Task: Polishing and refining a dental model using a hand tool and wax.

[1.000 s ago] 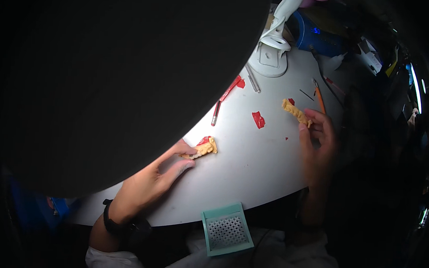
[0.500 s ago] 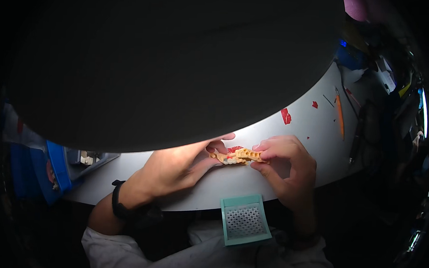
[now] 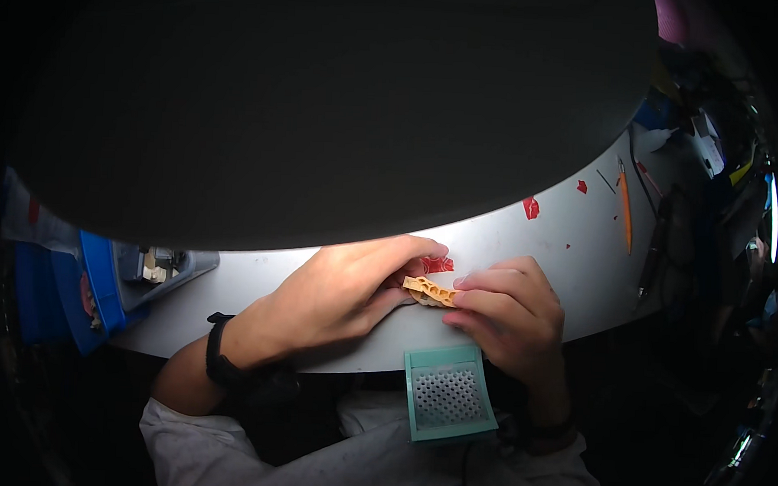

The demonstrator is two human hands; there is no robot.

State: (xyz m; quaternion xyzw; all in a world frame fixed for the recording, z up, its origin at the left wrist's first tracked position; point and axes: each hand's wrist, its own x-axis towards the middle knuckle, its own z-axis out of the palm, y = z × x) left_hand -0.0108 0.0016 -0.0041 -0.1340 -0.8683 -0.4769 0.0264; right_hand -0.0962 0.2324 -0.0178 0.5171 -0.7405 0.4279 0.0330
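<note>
L hand (image 3: 339, 286) & R hand (image 3: 518, 311) curl at tan pc (image 3: 430, 290).

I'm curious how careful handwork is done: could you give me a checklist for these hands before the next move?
1. Right fingers on the tan piece: ok, pinching its end.
2. Hold of the left fingers: cannot tell, tips partly hidden.
3. Orange tool clear of the fingers: ok, lying off to the right.
4. No scrap close by: not ok, a red scrap lies beside the left fingers.
5. Whole table visible: not ok, a dark shape blocks much.
</note>
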